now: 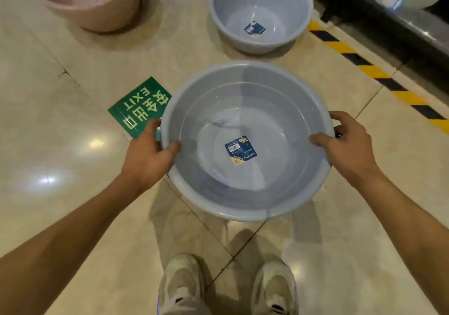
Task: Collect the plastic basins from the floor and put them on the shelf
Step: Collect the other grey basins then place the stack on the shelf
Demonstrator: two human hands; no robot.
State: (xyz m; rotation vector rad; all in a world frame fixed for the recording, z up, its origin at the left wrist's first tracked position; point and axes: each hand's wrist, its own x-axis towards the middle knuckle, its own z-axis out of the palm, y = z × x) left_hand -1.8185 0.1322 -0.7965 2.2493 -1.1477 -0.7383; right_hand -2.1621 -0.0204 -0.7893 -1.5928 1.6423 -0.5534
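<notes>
The left hand (150, 154) and right hand (347, 147) are gripping opposite rims of the big grey basin (245, 142), keeping it level; 2 more basins are waiting farther away.

Pink basin (90, 1) cut off by top edge; far rim out of view. Green exit sign (138, 106) partly hidden behind held grey basin (245, 142) and left hand (148, 156); fingers of both hands hidden under the rim. Label (240, 149) print mostly too small to read; shelf (388, 10) items blurred, possibly price tags.
</notes>
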